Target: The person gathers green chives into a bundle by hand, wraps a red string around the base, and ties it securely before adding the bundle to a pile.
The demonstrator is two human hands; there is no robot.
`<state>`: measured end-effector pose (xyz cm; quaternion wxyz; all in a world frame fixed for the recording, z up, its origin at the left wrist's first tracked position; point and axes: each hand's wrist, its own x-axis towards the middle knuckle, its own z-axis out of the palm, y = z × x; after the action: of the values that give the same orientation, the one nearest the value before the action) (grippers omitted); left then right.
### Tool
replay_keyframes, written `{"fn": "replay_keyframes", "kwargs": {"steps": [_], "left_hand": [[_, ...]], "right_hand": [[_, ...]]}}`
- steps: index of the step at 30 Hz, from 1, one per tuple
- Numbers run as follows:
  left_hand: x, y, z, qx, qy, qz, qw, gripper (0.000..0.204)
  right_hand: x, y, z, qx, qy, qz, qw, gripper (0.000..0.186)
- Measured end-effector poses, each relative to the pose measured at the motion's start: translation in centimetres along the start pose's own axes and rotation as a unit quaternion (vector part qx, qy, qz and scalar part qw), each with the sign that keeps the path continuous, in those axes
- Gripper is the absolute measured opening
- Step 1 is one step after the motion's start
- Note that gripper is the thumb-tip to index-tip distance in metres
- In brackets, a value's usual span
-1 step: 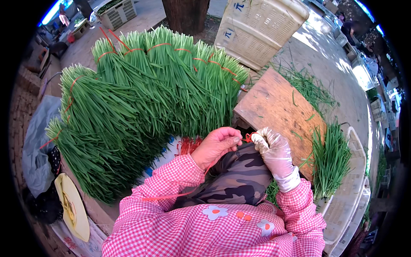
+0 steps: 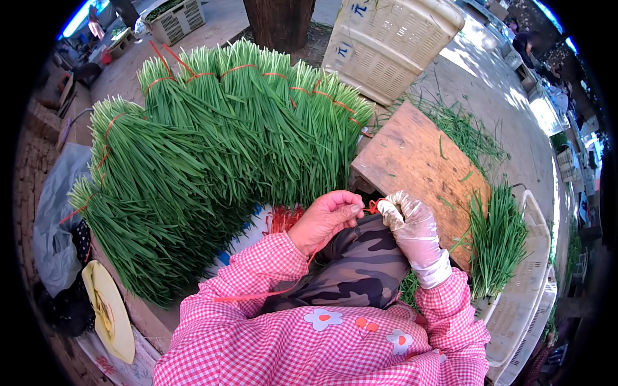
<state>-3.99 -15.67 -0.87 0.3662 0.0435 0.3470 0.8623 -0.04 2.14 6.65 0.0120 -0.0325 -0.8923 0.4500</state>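
Scanning from the left, I count one pale hat (image 2: 108, 309) lying at the lower left, then a big stack of green chive bundles (image 2: 212, 154), each tied with a red band; I make out at least ten bundles but cannot count them exactly where they overlap. The stack fills the left and middle of the ground, leaving little open room on that side. Just below its lower edge sits one loose heap of red bands (image 2: 282, 219).

My two hands meet in front of me over my lap. My bare left hand (image 2: 325, 219) has fingers pinched shut on a red band (image 2: 372, 206), and a long tail of it trails down across my pink checked sleeve. My gloved right hand (image 2: 412, 228) is pinched on the same band from the other side, so both hands nearly touch.

Right of them lies one wooden board (image 2: 418, 161), mostly bare, with a few stray green blades on it. At its right edge one untied bunch of chives (image 2: 499, 241) rests against a white crate (image 2: 534, 283). A second white crate (image 2: 386, 45) stands beyond the board's far edge.
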Motion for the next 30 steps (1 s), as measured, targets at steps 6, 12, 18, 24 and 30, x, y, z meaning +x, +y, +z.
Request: {"fn": "replay_keyframes", "kwargs": {"steps": [6, 12, 18, 24, 30], "left_hand": [[-1.5, 1.3, -1.4, 0.095, 0.035, -0.021, 0.995, 0.028], [-8.7, 3.1, -16.9, 0.346, 0.227, -0.128, 0.902, 0.017], [-13.3, -5.3, -27.4, 0.366, 0.400, -0.156, 0.826, 0.018], [-9.8, -11.8, -30.4, 0.384, 0.473, -0.054, 0.791, 0.023], [-3.9, -15.8, -33.4, 0.487, 0.537, -0.065, 0.686, 0.029]], "right_hand": [[0.1, -0.2, -0.7, 0.073, -0.007, 0.035, 0.997, 0.007], [1.7, -2.7, -0.4, 0.134, -0.016, 0.043, 0.990, 0.011], [1.8, -2.7, 7.1, -0.157, -0.245, -0.159, 0.944, 0.025], [2.0, -1.3, 8.2, -0.290, -0.310, -0.143, 0.894, 0.038], [1.7, -1.1, 8.4, -0.305, -0.306, -0.159, 0.888, 0.030]]}}
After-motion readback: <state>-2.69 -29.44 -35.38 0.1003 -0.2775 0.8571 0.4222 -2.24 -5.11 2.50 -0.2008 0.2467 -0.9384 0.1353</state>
